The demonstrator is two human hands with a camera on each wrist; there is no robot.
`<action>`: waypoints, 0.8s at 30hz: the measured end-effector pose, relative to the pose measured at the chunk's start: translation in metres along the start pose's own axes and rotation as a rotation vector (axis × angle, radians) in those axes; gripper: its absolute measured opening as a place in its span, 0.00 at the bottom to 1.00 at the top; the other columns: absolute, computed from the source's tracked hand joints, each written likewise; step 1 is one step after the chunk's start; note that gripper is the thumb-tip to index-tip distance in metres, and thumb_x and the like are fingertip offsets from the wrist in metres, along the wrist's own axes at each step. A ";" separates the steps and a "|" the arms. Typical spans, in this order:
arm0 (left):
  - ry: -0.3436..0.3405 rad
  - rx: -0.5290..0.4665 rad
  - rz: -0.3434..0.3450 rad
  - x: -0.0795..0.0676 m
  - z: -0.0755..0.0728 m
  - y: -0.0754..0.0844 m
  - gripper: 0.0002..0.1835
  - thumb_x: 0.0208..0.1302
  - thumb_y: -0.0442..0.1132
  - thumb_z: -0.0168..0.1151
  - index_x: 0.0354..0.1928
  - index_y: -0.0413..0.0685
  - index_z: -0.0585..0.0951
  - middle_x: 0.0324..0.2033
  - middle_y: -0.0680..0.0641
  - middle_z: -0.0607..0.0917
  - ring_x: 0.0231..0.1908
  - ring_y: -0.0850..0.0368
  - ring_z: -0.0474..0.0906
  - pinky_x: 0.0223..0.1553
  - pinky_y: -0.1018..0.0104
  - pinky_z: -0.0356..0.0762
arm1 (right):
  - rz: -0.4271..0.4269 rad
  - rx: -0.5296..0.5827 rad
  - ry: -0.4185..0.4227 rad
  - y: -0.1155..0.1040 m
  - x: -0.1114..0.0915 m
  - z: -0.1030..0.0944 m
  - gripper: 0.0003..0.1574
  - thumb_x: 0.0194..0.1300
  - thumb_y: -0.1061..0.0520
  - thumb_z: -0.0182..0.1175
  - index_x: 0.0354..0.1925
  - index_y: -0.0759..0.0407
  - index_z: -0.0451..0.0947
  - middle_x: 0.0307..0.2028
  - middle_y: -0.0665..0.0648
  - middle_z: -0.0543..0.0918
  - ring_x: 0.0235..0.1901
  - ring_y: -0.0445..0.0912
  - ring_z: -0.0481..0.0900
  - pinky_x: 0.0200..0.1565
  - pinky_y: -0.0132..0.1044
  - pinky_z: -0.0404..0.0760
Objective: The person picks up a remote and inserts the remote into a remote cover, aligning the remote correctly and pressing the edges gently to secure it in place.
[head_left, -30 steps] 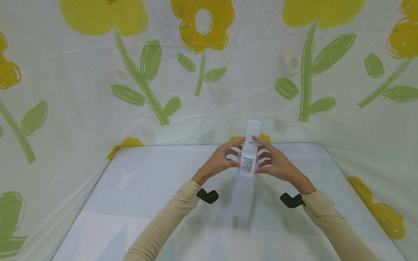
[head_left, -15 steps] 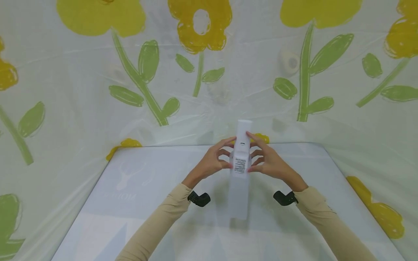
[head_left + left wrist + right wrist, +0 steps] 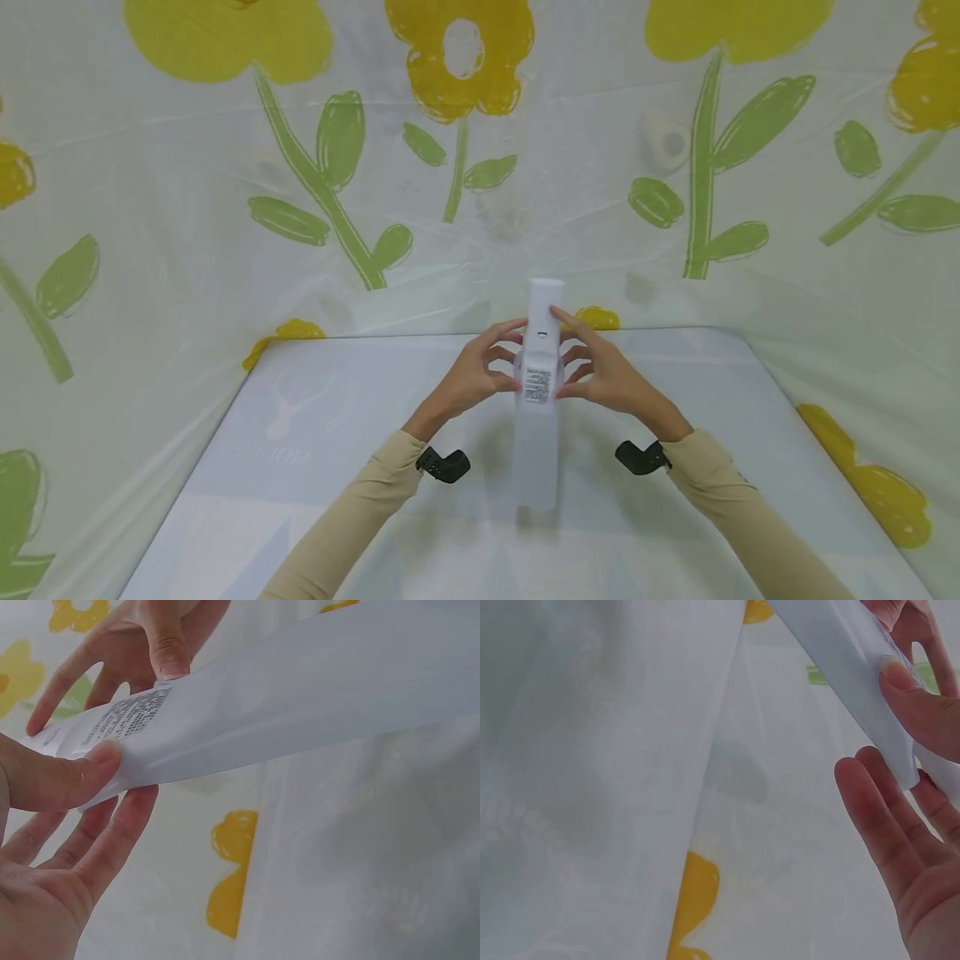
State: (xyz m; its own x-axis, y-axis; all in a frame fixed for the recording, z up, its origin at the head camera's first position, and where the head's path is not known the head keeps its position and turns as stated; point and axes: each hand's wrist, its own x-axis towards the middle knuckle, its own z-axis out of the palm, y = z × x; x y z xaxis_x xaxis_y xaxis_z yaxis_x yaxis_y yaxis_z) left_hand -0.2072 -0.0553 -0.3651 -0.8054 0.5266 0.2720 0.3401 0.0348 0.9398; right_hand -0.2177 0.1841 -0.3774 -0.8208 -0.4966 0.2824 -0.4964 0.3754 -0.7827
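A long, slim white plastic device [image 3: 536, 458] stands upright in the head view, over the far middle of the table. On its near face are a printed label [image 3: 537, 385] and a small dark slot above it; a rounded part bulges out behind. My left hand [image 3: 480, 367] grips its left side, the thumb [image 3: 101, 761] beside the label and the fingers round the far side. From the right, my right hand [image 3: 603, 371] holds it the same way, thumb [image 3: 904, 690] on the near face, index finger reaching higher. The device's far face is hidden.
The pale table [image 3: 300, 467] carries faint printed patterns. Behind it hangs a white sheet [image 3: 570, 167] with yellow flowers and green leaves, spreading down past the table's sides. A dark wrist mount [image 3: 444, 465] sits on the left wrist, another mount [image 3: 641, 457] on the right.
Both hands have shifted left in the head view, carrying the white device with them. Its earlier slant has straightened to nearly vertical. The grip of both hands looks the same.
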 end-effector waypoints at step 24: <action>0.068 -0.009 0.006 -0.007 -0.009 -0.002 0.43 0.49 0.18 0.65 0.68 0.46 0.65 0.55 0.39 0.72 0.46 0.41 0.74 0.40 0.57 0.82 | -0.049 -0.002 -0.019 -0.005 0.009 0.005 0.66 0.45 0.65 0.75 0.74 0.42 0.48 0.53 0.58 0.70 0.39 0.49 0.80 0.37 0.40 0.83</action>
State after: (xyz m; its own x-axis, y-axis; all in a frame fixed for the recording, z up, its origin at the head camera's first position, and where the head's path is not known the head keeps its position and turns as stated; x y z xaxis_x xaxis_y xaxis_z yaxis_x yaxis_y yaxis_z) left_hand -0.2067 -0.0669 -0.3667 -0.8346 0.4680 0.2907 0.3409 0.0241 0.9398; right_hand -0.2215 0.1735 -0.3740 -0.7903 -0.5287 0.3096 -0.5361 0.3521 -0.7673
